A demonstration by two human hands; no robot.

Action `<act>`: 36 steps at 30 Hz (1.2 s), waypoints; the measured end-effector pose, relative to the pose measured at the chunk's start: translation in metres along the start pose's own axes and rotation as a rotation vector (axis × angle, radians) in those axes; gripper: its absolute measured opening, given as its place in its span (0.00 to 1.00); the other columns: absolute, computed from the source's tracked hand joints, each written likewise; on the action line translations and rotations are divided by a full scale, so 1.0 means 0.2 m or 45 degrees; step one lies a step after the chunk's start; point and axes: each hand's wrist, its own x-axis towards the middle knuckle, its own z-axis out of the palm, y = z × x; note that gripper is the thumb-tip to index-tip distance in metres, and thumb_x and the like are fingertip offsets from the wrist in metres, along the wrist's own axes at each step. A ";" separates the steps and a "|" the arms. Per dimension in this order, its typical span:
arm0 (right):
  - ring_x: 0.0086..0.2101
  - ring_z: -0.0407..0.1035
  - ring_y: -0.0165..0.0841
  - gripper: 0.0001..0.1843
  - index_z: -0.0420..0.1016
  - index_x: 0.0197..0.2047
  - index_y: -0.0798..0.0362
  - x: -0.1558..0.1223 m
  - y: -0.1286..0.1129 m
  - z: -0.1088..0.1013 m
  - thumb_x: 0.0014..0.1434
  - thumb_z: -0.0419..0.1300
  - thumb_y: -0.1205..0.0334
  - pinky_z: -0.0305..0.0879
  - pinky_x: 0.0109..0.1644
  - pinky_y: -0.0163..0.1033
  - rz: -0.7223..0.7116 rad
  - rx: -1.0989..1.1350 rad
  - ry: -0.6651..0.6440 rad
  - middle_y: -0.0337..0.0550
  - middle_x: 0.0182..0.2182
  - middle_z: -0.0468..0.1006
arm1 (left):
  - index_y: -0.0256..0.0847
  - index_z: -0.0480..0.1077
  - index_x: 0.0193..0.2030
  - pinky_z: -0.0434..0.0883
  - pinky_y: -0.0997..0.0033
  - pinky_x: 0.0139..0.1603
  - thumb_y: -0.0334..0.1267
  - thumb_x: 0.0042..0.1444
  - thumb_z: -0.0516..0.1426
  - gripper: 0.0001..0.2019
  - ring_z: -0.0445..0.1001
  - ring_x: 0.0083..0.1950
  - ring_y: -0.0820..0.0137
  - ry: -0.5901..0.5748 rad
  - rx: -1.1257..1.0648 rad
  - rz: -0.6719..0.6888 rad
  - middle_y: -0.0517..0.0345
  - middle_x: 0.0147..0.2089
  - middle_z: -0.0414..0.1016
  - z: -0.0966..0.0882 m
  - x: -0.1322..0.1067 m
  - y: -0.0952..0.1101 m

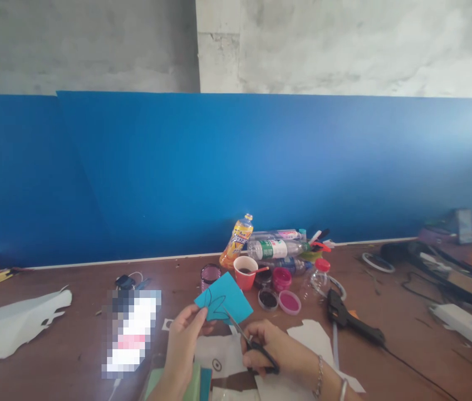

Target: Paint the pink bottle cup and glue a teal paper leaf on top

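Note:
My left hand (188, 328) pinches the lower left edge of a square of blue paper (236, 298), which has a leaf-like outline drawn on it in dark line. In my right hand (267, 345) is a pair of scissors (256, 346) with black handles, fingers wrapped round the grips. The blades point up and left and meet the paper's lower edge near the drawn lines. Below the hands lies white paper (225, 353) with a small ringed dot on it. Green sheets (194, 381) sit under my left wrist.
Behind the hands stand a red paper cup (245, 273), an orange drink bottle (236, 240), lying plastic bottles (278, 249) and open pots of dark and pink material (289, 302). A black glue gun (350, 317) with a cord lies right. A blurred-out lit screen (133, 334) is at left.

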 end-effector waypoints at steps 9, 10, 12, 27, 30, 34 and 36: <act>0.14 0.57 0.21 0.07 0.72 0.30 0.57 -0.03 -0.10 0.01 0.46 0.64 0.65 0.51 0.16 0.26 0.032 -0.034 0.014 0.31 0.14 0.69 | 0.37 0.75 0.30 0.74 0.66 0.32 0.47 0.35 0.67 0.18 0.77 0.28 0.63 -0.029 0.029 0.015 0.56 0.25 0.79 -0.01 0.01 -0.01; 0.14 0.57 0.21 0.06 0.72 0.29 0.57 -0.03 -0.10 0.01 0.46 0.63 0.65 0.51 0.16 0.26 0.033 -0.040 0.016 0.31 0.14 0.69 | 0.37 0.75 0.31 0.74 0.66 0.32 0.47 0.36 0.67 0.18 0.78 0.28 0.63 -0.029 0.032 0.017 0.55 0.26 0.80 -0.01 0.01 -0.01; 0.14 0.57 0.21 0.06 0.72 0.29 0.57 -0.03 -0.10 0.01 0.46 0.63 0.66 0.50 0.16 0.26 0.038 -0.039 0.016 0.31 0.14 0.69 | 0.37 0.75 0.31 0.73 0.66 0.33 0.47 0.36 0.67 0.17 0.78 0.28 0.63 -0.020 0.038 0.021 0.55 0.26 0.80 -0.01 0.00 0.00; 0.15 0.59 0.22 0.11 0.72 0.32 0.57 -0.02 -0.05 0.01 0.47 0.66 0.60 0.51 0.17 0.26 0.006 -0.039 0.013 0.33 0.17 0.71 | 0.36 0.74 0.40 0.70 0.71 0.24 0.45 0.36 0.67 0.22 0.74 0.24 0.68 -0.221 0.121 0.047 0.55 0.26 0.78 0.03 -0.02 -0.04; 0.15 0.59 0.22 0.15 0.72 0.32 0.58 -0.02 -0.06 0.01 0.47 0.68 0.56 0.52 0.17 0.27 0.007 -0.061 -0.004 0.33 0.16 0.71 | 0.37 0.74 0.38 0.70 0.72 0.24 0.42 0.39 0.65 0.18 0.73 0.25 0.68 -0.238 0.140 0.088 0.56 0.25 0.77 0.02 -0.02 -0.04; 0.16 0.59 0.22 0.18 0.72 0.33 0.57 -0.02 -0.07 0.01 0.45 0.69 0.53 0.52 0.17 0.27 0.013 -0.028 -0.016 0.32 0.16 0.70 | 0.37 0.74 0.39 0.70 0.72 0.25 0.41 0.40 0.64 0.18 0.73 0.25 0.68 -0.263 0.140 0.079 0.56 0.24 0.76 0.02 -0.03 -0.04; 0.16 0.59 0.22 0.18 0.72 0.33 0.57 -0.02 -0.07 0.02 0.45 0.69 0.53 0.52 0.18 0.27 0.017 -0.023 -0.016 0.32 0.17 0.71 | 0.37 0.74 0.40 0.69 0.72 0.25 0.41 0.40 0.64 0.19 0.72 0.25 0.69 -0.268 0.129 0.065 0.57 0.24 0.75 0.02 -0.03 -0.04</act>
